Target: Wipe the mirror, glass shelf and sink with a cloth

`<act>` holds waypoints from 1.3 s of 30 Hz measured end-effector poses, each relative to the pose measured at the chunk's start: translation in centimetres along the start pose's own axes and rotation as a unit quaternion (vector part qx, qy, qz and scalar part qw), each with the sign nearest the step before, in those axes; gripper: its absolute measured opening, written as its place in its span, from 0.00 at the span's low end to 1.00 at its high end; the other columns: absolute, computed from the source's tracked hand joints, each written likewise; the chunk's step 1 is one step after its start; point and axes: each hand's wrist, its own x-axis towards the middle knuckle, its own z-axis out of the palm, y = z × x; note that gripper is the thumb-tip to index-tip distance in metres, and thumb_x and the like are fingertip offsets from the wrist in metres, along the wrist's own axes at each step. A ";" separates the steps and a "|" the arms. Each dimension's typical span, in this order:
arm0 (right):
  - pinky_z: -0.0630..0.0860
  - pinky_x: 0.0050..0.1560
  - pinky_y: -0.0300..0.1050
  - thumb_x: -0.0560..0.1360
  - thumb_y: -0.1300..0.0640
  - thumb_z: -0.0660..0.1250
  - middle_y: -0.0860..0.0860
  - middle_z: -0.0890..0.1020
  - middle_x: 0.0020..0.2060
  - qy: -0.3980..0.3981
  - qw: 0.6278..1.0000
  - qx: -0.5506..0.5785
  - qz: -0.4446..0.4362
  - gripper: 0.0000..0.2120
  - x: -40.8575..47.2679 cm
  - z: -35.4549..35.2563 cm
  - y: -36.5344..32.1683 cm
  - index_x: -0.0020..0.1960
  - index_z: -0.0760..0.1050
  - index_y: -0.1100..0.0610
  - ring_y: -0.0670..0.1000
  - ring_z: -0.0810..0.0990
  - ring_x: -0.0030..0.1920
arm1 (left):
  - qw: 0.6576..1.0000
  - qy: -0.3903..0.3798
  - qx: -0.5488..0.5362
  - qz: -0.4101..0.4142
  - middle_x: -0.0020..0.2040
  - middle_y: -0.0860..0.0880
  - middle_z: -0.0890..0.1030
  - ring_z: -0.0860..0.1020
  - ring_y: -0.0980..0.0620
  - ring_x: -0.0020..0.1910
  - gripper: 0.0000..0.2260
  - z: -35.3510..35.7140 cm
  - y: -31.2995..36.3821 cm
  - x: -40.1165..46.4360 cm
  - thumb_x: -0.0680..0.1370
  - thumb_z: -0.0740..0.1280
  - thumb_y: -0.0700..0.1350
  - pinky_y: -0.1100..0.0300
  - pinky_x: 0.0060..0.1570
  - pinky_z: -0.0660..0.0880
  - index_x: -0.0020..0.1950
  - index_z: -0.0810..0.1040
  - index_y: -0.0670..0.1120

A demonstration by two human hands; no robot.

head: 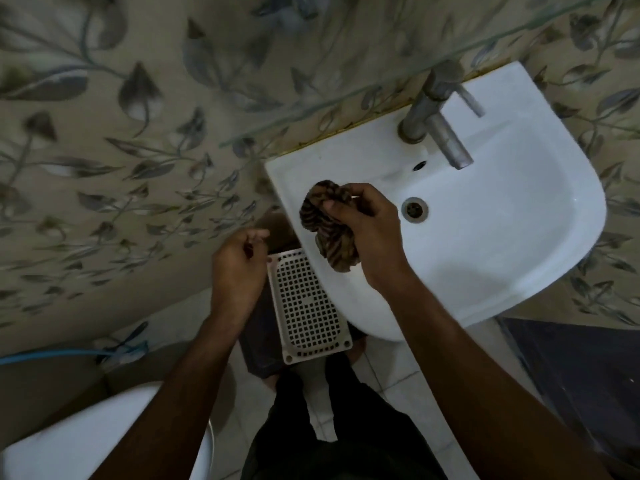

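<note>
A bunched brown striped cloth (329,230) hangs over the left rim of the white ceramic sink (485,216), gripped by the right hand (367,230) with fingers curled round it. The left hand (239,265) hovers beside the sink, fingers loosely curled, holding nothing, above a white perforated plastic basket (308,306).
</note>
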 end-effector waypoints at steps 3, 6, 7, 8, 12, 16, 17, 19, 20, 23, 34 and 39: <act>0.83 0.52 0.47 0.72 0.59 0.75 0.51 0.86 0.46 -0.063 0.997 -0.040 -0.022 0.10 -3.3 3.7 0.3 0.52 0.80 0.55 0.51 0.85 0.48 | 0.999 -0.016 -0.002 -0.052 0.51 0.57 0.81 0.78 0.59 0.51 0.10 -2.6 -4.1 -1.5 0.81 0.63 0.42 0.73 0.46 0.69 0.58 0.81 0.49; 0.82 0.52 0.43 0.72 0.58 0.75 0.47 0.86 0.47 -0.108 0.987 -0.114 -0.017 0.11 -5.9 6.8 3.5 0.53 0.79 0.52 0.46 0.85 0.48 | 0.995 -0.025 0.000 -0.092 0.50 0.56 0.82 0.79 0.58 0.49 0.09 -4.4 -8.7 -3.6 0.81 0.64 0.42 0.67 0.45 0.70 0.57 0.81 0.50; 0.81 0.52 0.43 0.72 0.57 0.76 0.47 0.86 0.46 -0.113 0.986 -0.125 0.002 0.11 -6.4 7.6 5.1 0.53 0.79 0.52 0.46 0.85 0.48 | 0.994 -0.025 0.009 -0.107 0.49 0.55 0.82 0.79 0.57 0.48 0.09 -4.6 -10.1 -4.4 0.80 0.65 0.42 0.65 0.46 0.70 0.57 0.82 0.49; 0.81 0.51 0.43 0.72 0.57 0.76 0.48 0.86 0.46 -0.112 0.985 -0.130 0.025 0.10 -6.7 8.1 6.7 0.52 0.79 0.52 0.47 0.85 0.48 | 0.992 -0.029 0.009 -0.121 0.48 0.53 0.82 0.79 0.55 0.46 0.09 -4.5 -11.2 -5.2 0.80 0.65 0.41 0.65 0.45 0.69 0.56 0.82 0.49; 0.78 0.45 0.39 0.73 0.59 0.75 0.50 0.85 0.44 -0.074 0.976 -0.187 0.089 0.11 -6.4 9.3 13.4 0.52 0.78 0.58 0.43 0.83 0.44 | 0.985 -0.079 -0.056 -0.145 0.44 0.47 0.82 0.80 0.48 0.42 0.09 -3.3 -15.4 -8.2 0.79 0.64 0.34 0.74 0.39 0.71 0.54 0.81 0.42; 0.84 0.44 0.49 0.69 0.56 0.79 0.54 0.86 0.44 -0.020 0.960 -0.224 0.165 0.14 -5.1 8.5 19.2 0.50 0.78 0.56 0.52 0.85 0.41 | 0.977 -0.144 -0.043 -0.153 0.49 0.49 0.83 0.82 0.48 0.48 0.11 -1.0 -17.2 -10.6 0.78 0.65 0.38 0.55 0.50 0.78 0.55 0.81 0.50; 0.84 0.43 0.55 0.66 0.50 0.81 0.53 0.86 0.44 -0.011 0.957 -0.230 0.177 0.17 -4.6 8.3 20.6 0.49 0.78 0.52 0.57 0.85 0.40 | 0.976 -0.141 -0.046 -0.158 0.51 0.51 0.83 0.82 0.49 0.50 0.10 -0.1 -17.3 -10.9 0.78 0.64 0.42 0.54 0.53 0.78 0.56 0.80 0.52; 0.83 0.33 0.53 0.66 0.48 0.81 0.54 0.86 0.42 0.004 0.956 -0.216 0.199 0.18 -4.0 7.9 22.3 0.50 0.77 0.52 0.59 0.84 0.33 | 0.972 -0.153 -0.046 -0.172 0.54 0.53 0.82 0.82 0.54 0.49 0.12 1.9 -17.3 -10.5 0.79 0.61 0.46 0.57 0.56 0.76 0.58 0.79 0.55; 0.81 0.28 0.49 0.67 0.50 0.81 0.55 0.86 0.42 0.011 0.954 -0.219 0.206 0.18 -3.7 7.8 22.9 0.51 0.77 0.55 0.58 0.83 0.31 | 0.966 -0.172 -0.054 -0.183 0.56 0.52 0.82 0.82 0.55 0.49 0.12 3.0 -17.8 -10.0 0.80 0.60 0.45 0.60 0.56 0.75 0.60 0.79 0.53; 0.82 0.28 0.54 0.66 0.48 0.81 0.55 0.86 0.44 0.017 0.949 -0.219 0.227 0.20 -3.0 7.3 25.7 0.52 0.80 0.56 0.59 0.86 0.35 | 0.958 -0.207 -0.081 -0.182 0.60 0.45 0.81 0.81 0.48 0.56 0.18 5.9 -18.6 -8.7 0.79 0.58 0.46 0.52 0.58 0.79 0.67 0.77 0.45; 0.76 0.60 0.53 0.74 0.49 0.67 0.47 0.78 0.54 -0.027 0.892 -0.426 0.151 0.11 -3.1 6.4 29.8 0.55 0.80 0.50 0.50 0.77 0.54 | 0.941 -0.250 -0.116 -0.194 0.66 0.49 0.77 0.80 0.45 0.59 0.22 9.9 -23.5 -8.9 0.77 0.61 0.52 0.40 0.57 0.80 0.70 0.73 0.52; 0.73 0.63 0.51 0.77 0.51 0.68 0.49 0.75 0.60 -0.045 0.863 -0.494 0.096 0.14 -3.2 6.5 30.0 0.62 0.76 0.51 0.55 0.74 0.65 | 0.941 -0.261 -0.087 -0.196 0.68 0.50 0.76 0.79 0.49 0.63 0.28 12.5 -28.3 -9.6 0.71 0.57 0.61 0.42 0.58 0.80 0.70 0.70 0.57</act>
